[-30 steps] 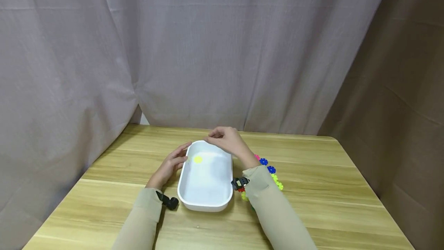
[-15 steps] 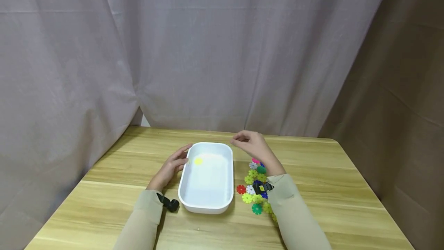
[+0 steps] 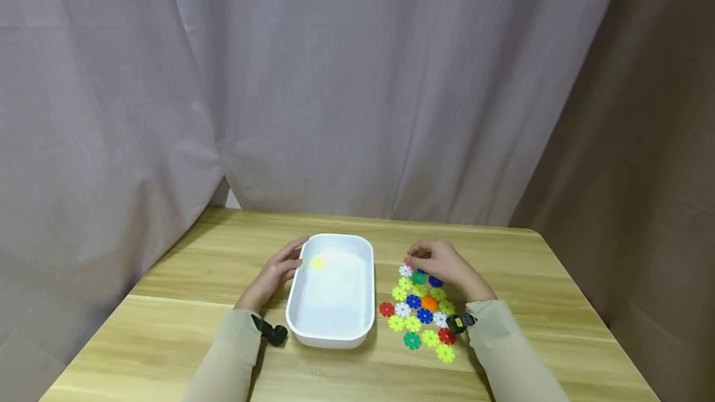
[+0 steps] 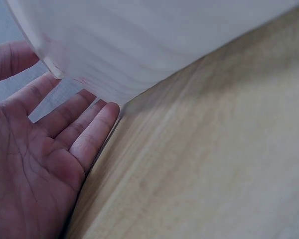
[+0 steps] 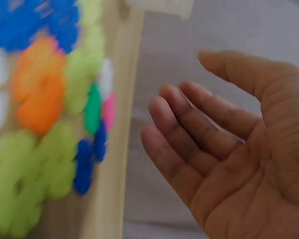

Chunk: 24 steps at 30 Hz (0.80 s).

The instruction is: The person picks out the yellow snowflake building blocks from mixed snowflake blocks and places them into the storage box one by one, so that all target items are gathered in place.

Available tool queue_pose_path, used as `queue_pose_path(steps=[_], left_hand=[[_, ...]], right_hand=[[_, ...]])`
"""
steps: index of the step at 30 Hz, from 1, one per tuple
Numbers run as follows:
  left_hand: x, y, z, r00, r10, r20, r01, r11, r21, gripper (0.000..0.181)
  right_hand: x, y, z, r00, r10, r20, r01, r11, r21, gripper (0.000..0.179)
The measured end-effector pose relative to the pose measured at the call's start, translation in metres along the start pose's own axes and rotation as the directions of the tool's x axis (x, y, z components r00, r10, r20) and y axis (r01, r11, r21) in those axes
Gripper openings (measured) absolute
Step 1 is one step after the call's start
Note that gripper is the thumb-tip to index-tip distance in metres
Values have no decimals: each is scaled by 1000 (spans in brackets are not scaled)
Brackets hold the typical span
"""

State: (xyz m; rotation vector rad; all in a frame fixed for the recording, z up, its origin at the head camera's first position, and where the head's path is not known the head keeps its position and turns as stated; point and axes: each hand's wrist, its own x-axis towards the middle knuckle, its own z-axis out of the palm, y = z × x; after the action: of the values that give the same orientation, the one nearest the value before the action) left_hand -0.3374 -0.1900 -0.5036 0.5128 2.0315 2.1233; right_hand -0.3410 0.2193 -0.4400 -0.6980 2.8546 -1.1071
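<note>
A white oblong tub (image 3: 331,335) stands on the table, with a yellow snowflake disc (image 3: 318,263) lying inside near its far left corner. My left hand (image 3: 275,275) rests against the tub's left side. In the left wrist view its fairly straight fingers (image 4: 94,134) touch the outer wall, thumb at the rim. My right hand (image 3: 444,263) hovers at the far end of a spread of colourful snowflake discs (image 3: 429,303), partly covering a pink one. The right wrist view shows its fingers loosely bent, thumb apart and nothing between them.
The discs, in yellow, blue, green, white, red and orange, lie right of the tub on the wooden table (image 3: 530,315). A grey curtain (image 3: 313,110) hangs behind the table's far edge, and a darker one (image 3: 642,191) at the right.
My right hand has moved from over the tub's far rim rightward and then down to the discs, uncovering most of them. The left hand stays at the tub.
</note>
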Motion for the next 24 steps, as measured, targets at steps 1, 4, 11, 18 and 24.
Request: queue_pose_path(steps=[1,4,11,18,24], left_hand=[[0,-1,0,1000,1,2,-1,1000,0,58],[-1,-2,0,1000,4,0,-4,1000,0,57],[1,0,0,1000,6,0,-6,1000,14,57],[1,0,0,1000,2,-5,-2,1000,15,59],[2,0,0,1000,-1,-10,1,1000,18,60]], right_hand=[[-3,4,1,999,-11,45,11,1000,4,24],[-10,12,4,985,-36,168,33,999,20,25],[-10,20,12,970,-83,230,99,994,-57,20],[-9,22,19,975,-113,193,137,984,-113,22],[-8,22,21,976,-107,188,135,981,-138,22]])
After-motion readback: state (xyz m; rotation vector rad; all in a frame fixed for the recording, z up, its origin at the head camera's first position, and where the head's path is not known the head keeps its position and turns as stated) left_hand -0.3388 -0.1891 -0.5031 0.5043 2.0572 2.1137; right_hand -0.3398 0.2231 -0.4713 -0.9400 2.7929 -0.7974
